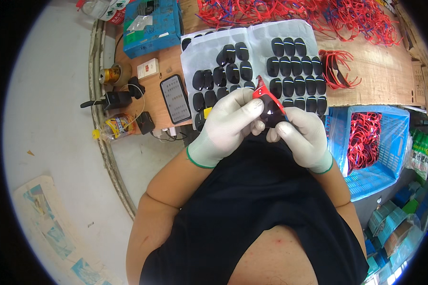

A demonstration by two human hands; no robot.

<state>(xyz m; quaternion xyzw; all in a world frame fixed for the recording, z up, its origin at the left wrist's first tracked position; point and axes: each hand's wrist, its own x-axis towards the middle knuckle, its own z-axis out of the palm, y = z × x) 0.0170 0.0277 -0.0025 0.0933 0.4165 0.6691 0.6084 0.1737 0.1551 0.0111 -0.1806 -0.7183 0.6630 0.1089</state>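
Observation:
Both my hands wear white gloves with green cuffs and meet in front of my chest. Between them is a pair of red sunglasses [272, 110] with a dark lens, tilted, its red rim slanting down to the right. My left hand [226, 124] pinches its left part, thumb on the lens side. My right hand [305, 138] grips the lower right end with closed fingers. The hands cover part of the sunglasses. Just beyond, rows of loose dark lenses [285, 65] lie on a white sheet [259, 50] on the wooden table [366, 88].
Tangled red frames [299, 13] heap at the back, with a few more frames [337, 69] right of the sheet. At right stands a blue crate [387, 178] of red frames. On the left are a phone [175, 99], a blue box [152, 28], a can [110, 75] and a bottle [118, 126].

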